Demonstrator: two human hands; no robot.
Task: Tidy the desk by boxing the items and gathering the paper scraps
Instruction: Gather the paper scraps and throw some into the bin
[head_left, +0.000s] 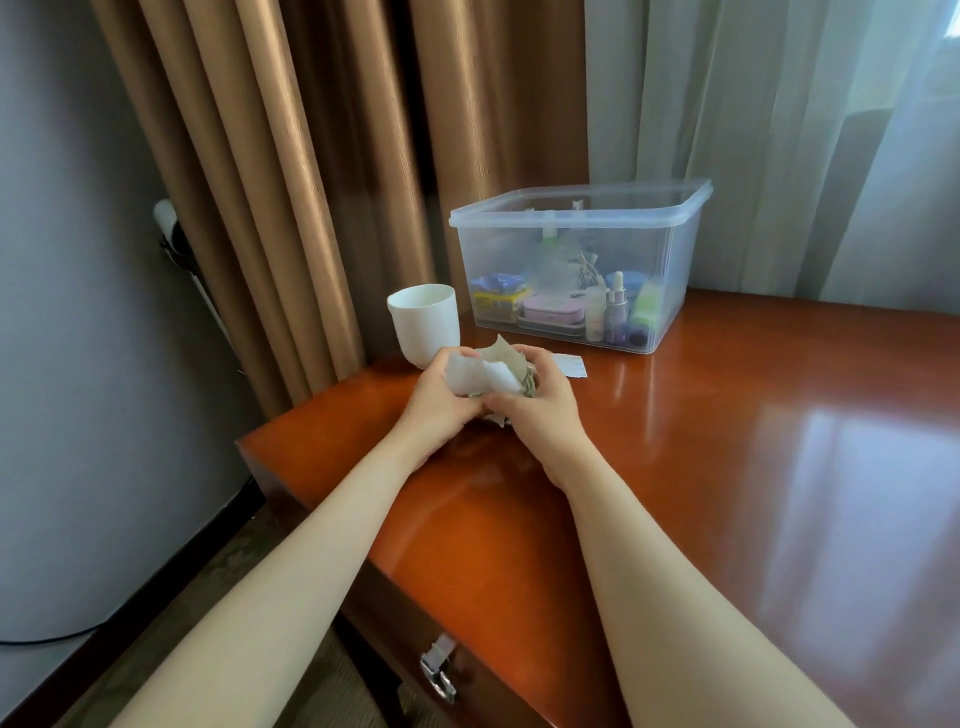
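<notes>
One view, head camera
1. Paper scraps (488, 371): crumpled white and grey-green wad above the near-left part of the surface (727, 441), clamped between both hands. Left hand (441, 395) curls round its left side, right hand (540, 410) round its right, probably squeezing loose pieces into one bundle
2. Flat scrap (569, 365): lies on the surface just beyond the right hand, not yet gathered
3. Clear box (519, 221): far side, no lid seen, holds bottles and small packets; boxing looks largely done
4. White cup (423, 322): left of the box, just behind the left hand
</notes>
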